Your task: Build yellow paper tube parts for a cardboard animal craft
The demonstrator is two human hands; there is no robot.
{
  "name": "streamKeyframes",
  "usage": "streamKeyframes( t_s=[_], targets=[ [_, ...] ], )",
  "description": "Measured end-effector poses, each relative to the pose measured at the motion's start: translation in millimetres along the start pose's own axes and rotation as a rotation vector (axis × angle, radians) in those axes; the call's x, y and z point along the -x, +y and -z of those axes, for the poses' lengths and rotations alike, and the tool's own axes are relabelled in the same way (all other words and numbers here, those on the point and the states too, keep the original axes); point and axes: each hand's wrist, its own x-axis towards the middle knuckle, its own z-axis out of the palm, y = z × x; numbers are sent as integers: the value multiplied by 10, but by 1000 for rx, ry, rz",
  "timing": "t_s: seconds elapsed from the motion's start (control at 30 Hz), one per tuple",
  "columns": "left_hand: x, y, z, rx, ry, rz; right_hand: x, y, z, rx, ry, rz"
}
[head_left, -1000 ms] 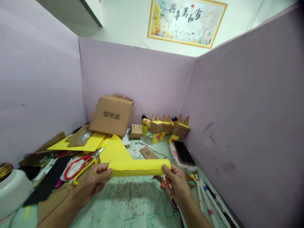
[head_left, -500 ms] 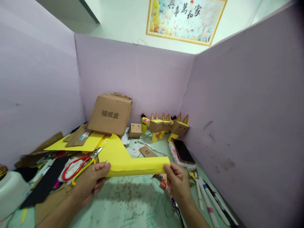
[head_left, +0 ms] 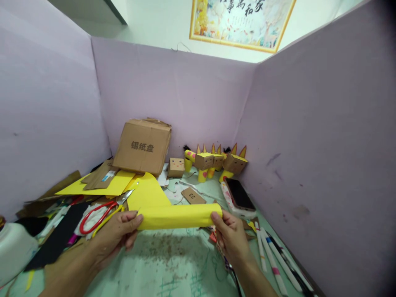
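Note:
Stretched between my two hands is a sheet of yellow paper (head_left: 179,217), its front edge rolled into a long, flattish tube. Part of the sheet stands up as a sloping flap behind the left half. My left hand (head_left: 119,233) pinches the tube's left end, thumb in front and fingers behind. At the other end, my right hand (head_left: 231,235) grips it the same way. Red-handled scissors (head_left: 98,216) lie just beyond my left hand, beside a yellow-handled tool (head_left: 107,220) whose kind I cannot make out.
At the back stand a cardboard box (head_left: 142,146), a small cardboard cube with a drawn face (head_left: 176,168) and several yellow paper animals with cardboard heads (head_left: 204,161). A phone (head_left: 239,194) and several marker pens (head_left: 274,260) lie on the right. A white bottle (head_left: 15,251) stands left.
The yellow roll has turned in my fingers, so its front face looks smoother and the lower edge line no longer shows. Both hands keep their hold at the ends.

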Motion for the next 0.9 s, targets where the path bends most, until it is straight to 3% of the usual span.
streamKeyframes(
  t_s=[0.17, 0.4, 0.47, 0.6, 0.77, 0.9],
  targets=[
    [12, -61, -110, 69, 153, -64, 6, 146, -24, 35, 82, 96],
    [-15, 0, -104, 180, 237, -3, -15, -19, -8, 114, -50, 54],
    [-9, 19, -87, 194, 226, -20, -26, -42, 1, 123, -34, 63],
    [19, 16, -93, 59, 94, -1, -63, 17, 25, 129, 65, 93],
    [-12, -14, -88, 37, 254, 74, -54, 21, 4, 151, 73, 69],
    [-39, -6, -61, 91, 217, 109, -19, -44, -25, 147, 45, 0]
  ],
)
